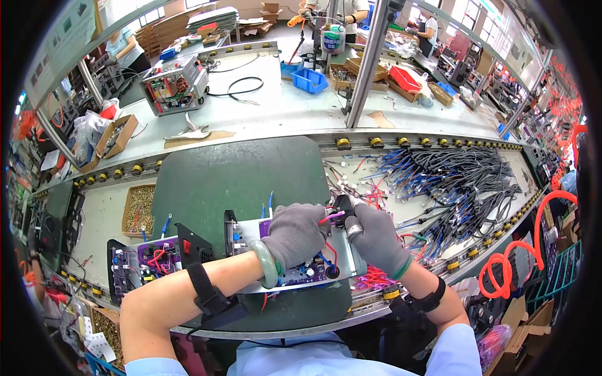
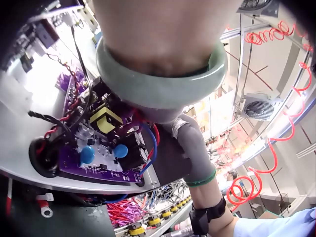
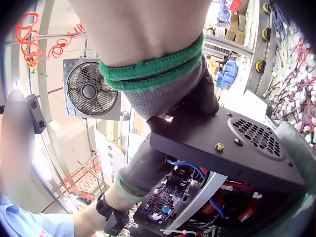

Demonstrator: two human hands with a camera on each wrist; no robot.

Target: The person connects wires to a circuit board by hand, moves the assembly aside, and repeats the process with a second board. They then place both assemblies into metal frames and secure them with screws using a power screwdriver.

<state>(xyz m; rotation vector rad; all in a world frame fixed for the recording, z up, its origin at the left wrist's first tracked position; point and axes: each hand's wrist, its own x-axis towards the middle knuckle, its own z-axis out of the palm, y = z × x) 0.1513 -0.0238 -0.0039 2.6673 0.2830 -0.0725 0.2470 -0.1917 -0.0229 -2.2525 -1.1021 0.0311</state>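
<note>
Both hands wear grey knit gloves and meet at the right end of a metal chassis (image 1: 354, 266) carrying purple circuit boards (image 1: 307, 276). The left hand (image 1: 295, 235) has its fingers curled over the boards, and a pink-sleeved wire (image 1: 331, 217) sticks out at its fingertips. At the chassis end, the right hand (image 1: 379, 238) grips the top edge of a black end panel (image 3: 197, 136) that has a honeycomb vent (image 3: 256, 137). Blue and red wires run behind this panel in the right wrist view. The left fingertips are hidden in the left wrist view.
A second board assembly (image 1: 147, 263) stands to the left on the green mat (image 1: 238, 166). Black cable bundles (image 1: 464, 175) spread at right. A box of small brass parts (image 1: 139, 210) sits at left. Roller tracks (image 1: 376, 142) edge the bench, and a coiled red hose (image 1: 495, 276) hangs at right.
</note>
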